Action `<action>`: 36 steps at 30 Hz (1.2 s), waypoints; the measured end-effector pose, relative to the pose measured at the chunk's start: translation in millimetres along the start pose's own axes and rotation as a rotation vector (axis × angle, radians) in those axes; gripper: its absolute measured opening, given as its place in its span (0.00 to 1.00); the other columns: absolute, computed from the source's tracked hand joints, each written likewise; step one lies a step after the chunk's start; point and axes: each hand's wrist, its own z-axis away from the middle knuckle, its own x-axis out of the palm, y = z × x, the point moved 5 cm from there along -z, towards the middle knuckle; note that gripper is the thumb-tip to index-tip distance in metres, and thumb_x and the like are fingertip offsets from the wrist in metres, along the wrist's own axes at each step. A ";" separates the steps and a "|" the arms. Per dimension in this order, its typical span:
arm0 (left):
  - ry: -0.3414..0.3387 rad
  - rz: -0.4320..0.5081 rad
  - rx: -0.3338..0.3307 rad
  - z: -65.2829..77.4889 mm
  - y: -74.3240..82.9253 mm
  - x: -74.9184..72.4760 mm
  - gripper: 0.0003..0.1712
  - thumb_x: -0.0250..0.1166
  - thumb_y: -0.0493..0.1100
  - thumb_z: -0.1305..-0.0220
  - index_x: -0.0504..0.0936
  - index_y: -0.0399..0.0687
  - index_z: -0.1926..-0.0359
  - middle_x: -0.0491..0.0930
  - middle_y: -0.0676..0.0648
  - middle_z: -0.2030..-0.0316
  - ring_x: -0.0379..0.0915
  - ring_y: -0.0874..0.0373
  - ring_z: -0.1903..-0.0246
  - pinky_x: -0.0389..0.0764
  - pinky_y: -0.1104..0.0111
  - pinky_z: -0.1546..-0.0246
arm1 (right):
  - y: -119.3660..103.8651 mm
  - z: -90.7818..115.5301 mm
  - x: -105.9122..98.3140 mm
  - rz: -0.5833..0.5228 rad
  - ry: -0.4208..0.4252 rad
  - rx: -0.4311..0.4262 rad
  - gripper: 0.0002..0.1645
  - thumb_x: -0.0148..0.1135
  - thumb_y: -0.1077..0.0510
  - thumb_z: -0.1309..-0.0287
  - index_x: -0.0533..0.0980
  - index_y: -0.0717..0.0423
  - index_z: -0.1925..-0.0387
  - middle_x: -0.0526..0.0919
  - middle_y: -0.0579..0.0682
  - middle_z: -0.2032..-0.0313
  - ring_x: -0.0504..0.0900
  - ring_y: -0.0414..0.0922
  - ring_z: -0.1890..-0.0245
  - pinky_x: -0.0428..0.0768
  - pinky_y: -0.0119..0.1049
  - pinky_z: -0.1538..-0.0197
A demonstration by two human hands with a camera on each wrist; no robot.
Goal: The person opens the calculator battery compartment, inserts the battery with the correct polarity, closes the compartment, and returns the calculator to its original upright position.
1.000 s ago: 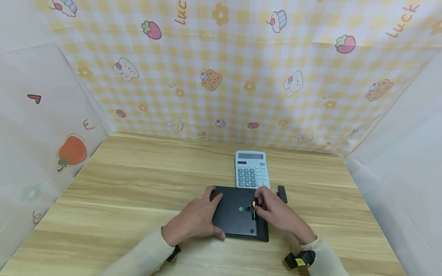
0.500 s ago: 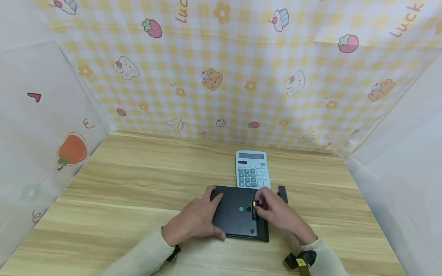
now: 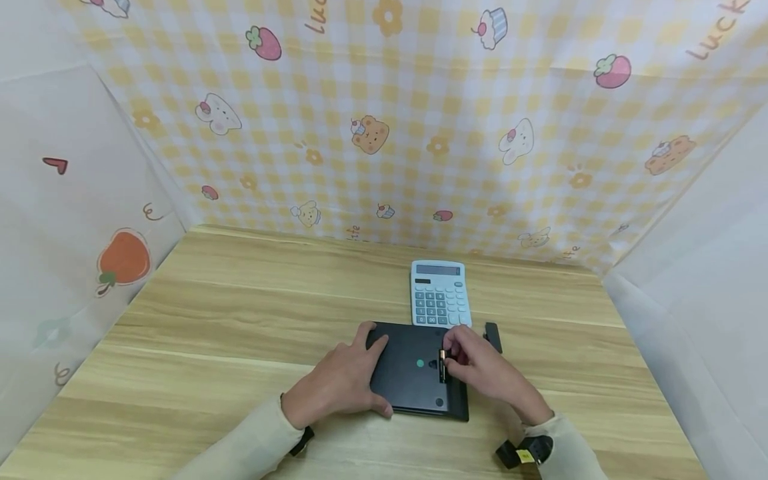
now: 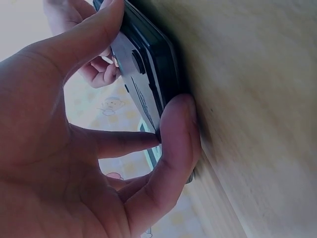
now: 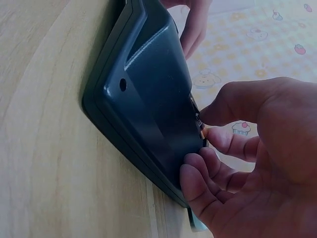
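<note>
A flat black device (image 3: 408, 377) lies underside up on the wooden table, its battery slot uncovered near the right side. My left hand (image 3: 341, 380) grips its left part, thumb at the near edge and fingers at the far edge. In the slot sits a small battery (image 3: 443, 365), black with a copper-coloured end. My right hand (image 3: 483, 363) has its thumb and index finger at this battery, pinching it, the other fingers curled against the casing in the right wrist view. The copper end (image 5: 204, 133) shows by the index fingertip; the rest is hidden.
A pale blue calculator (image 3: 441, 293) lies face up just behind the black device. A small black battery cover (image 3: 493, 337) rests to the right, beyond my right hand. A checked cloth (image 3: 384, 133) hangs along the table's back edge.
The head view has shifted slightly. Both hands, the black device and the battery stay essentially as they were.
</note>
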 end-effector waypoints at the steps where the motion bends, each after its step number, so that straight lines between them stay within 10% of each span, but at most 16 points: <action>1: 0.000 0.000 0.000 -0.2 -0.4 0.5 0.71 0.91 0.67 0.57 0.70 0.39 0.19 0.56 0.34 0.19 0.77 0.45 0.69 0.85 0.55 0.62 | 0.6 -0.1 0.1 0.000 0.000 -0.003 0.11 0.68 0.68 0.31 0.75 0.56 0.53 0.74 0.48 0.61 0.74 0.44 0.62 0.76 0.34 0.63; 36: -0.015 0.037 0.013 -4.6 -3.9 2.2 0.70 0.90 0.65 0.54 0.69 0.37 0.19 0.54 0.33 0.18 0.75 0.49 0.74 0.82 0.60 0.68 | 1.9 -1.2 0.0 0.029 0.004 -0.063 0.12 0.68 0.68 0.34 0.77 0.51 0.56 0.73 0.46 0.61 0.74 0.43 0.63 0.76 0.34 0.62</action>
